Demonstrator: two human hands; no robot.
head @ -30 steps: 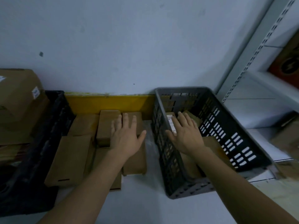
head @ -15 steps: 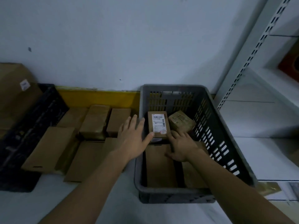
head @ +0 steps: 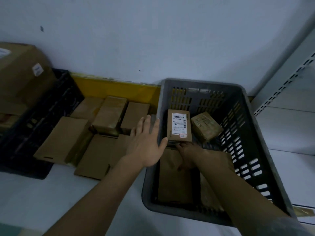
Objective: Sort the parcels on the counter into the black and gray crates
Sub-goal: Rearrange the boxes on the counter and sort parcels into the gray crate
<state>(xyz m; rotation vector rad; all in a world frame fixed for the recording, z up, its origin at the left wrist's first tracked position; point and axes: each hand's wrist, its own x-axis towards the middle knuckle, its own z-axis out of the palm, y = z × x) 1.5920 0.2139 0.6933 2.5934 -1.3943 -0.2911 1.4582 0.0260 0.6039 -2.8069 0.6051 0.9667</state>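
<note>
Parcels (head: 109,116) of brown card lie in a cluster on the white counter (head: 51,201), left of centre in the frame, some flat, some boxy, backed by a yellow strip along the wall. To their left, at the frame's left edge, stands the black crate (head: 42,120), with a large carton (head: 20,77) sitting in it at the upper left. The gray crate (head: 245,133) fills the right of centre, its slotted walls rising round several parcels: a labelled box (head: 179,126) with its white shipping label face up, a taped packet (head: 206,126) just beside it on the right, and flat brown pieces lower down.

The left hand (head: 146,143) is spread flat, fingers straight, over the gray crate's left rim and the nearest counter parcels; whether it touches them I cannot tell. The right hand (head: 187,154) reaches down inside the gray crate, at the labelled box's near edge; its fingers are in shadow, so whether they grip the box I cannot tell.
</note>
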